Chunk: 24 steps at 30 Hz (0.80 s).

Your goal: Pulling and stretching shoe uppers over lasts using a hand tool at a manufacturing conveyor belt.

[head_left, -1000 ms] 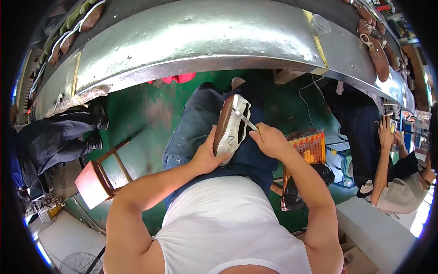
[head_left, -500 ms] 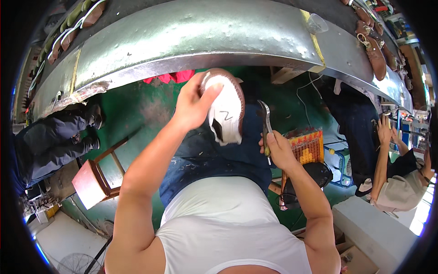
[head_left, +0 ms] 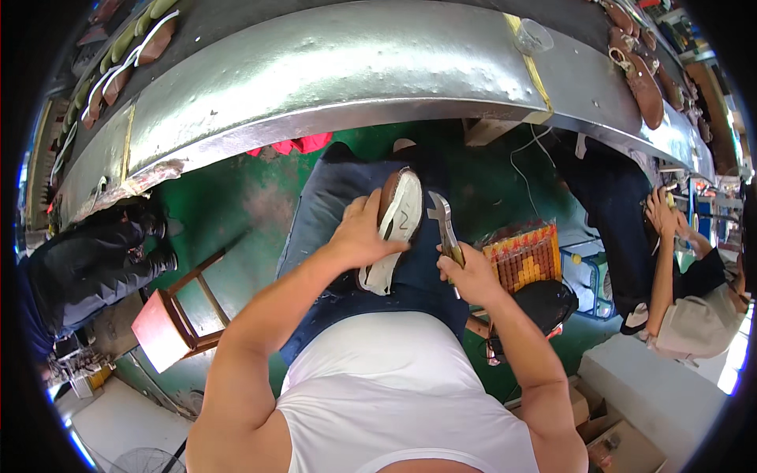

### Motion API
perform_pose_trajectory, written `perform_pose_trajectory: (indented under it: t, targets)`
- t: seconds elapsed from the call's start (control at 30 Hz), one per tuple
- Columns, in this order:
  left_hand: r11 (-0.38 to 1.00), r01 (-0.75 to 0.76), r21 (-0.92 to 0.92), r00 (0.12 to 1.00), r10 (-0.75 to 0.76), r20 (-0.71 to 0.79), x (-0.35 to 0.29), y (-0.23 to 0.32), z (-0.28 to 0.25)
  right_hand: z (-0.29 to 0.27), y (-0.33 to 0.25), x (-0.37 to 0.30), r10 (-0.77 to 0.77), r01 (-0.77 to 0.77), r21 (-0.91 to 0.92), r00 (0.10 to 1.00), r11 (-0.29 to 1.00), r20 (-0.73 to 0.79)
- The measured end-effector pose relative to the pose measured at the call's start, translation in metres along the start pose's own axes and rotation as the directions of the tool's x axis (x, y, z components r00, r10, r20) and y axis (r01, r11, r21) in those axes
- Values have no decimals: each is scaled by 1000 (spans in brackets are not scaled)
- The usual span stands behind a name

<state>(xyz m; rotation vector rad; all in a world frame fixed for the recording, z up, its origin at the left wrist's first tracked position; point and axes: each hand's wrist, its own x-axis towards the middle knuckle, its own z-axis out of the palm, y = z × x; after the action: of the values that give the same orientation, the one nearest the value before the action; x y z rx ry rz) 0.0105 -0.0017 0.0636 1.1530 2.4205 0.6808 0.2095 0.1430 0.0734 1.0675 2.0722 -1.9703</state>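
My left hand (head_left: pixel 363 238) is wrapped round a brown shoe upper (head_left: pixel 404 209) with a white underside bearing a dark hand-drawn mark. The shoe stands toe away from me over my dark blue trousers, its white underside turned partly to the right. Closed round the handles of metal lasting pincers (head_left: pixel 445 225) is my right hand (head_left: pixel 473 273). The pincers' curved head points up and away, just right of the shoe, with a small gap between them. My left palm hides part of the shoe's left side.
A metal-topped bench (head_left: pixel 331 79) runs across ahead of me, with brown shoes (head_left: pixel 645 91) at its right and a clear cup (head_left: pixel 534 36). A wooden stool (head_left: pixel 169 327) stands at left, a beaded seat cover (head_left: pixel 520 256) at right. Co-workers' legs (head_left: pixel 95 264) and a co-worker's hands (head_left: pixel 666 213) show at the sides.
My left hand has brought the shoe down toward my lap and turned it, so its white underside faces more to the right. The pincers have shifted slightly down and left, their head now tilted toward the shoe.
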Motion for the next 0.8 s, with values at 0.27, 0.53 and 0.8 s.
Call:
perform_pose_trajectory:
  t: [0.27, 0.53, 0.8]
  targets:
    - [996, -71, -47, 997, 71, -14, -4, -1, -7, -23, -33, 12, 125, -37, -225, 912, 974, 390]
    - [996, -91, 9, 996, 91, -4, -11, 13, -9, -30, -99, 42, 484, -222, -507, 736, 833, 473]
    - [-232, 445, -865, 892, 37, 450, 7, -38, 30, 12, -88, 45, 116, 118, -665, 948, 737, 296]
